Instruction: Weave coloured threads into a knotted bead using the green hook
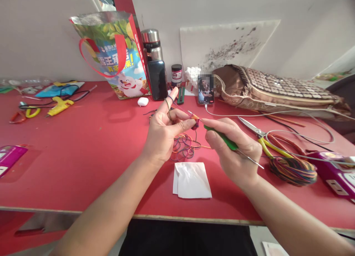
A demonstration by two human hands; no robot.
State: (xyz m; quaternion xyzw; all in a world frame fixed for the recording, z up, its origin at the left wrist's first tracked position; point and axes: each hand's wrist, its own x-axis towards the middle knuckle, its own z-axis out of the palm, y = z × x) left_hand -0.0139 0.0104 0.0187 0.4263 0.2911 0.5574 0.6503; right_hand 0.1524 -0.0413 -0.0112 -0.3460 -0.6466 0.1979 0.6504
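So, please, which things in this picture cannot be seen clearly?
Small yarn piece: head view, partly behind left hand; stitches too small.
Green handle: head view, partly covered by right hand.
Far-left magenta object: head view, cut off by edge.
Jar label: head view, too small to read.

Two phones (157,80) (205,93), one hook (229,142), one flask (151,37), one glue gun (59,105), one carrier bag (108,60)
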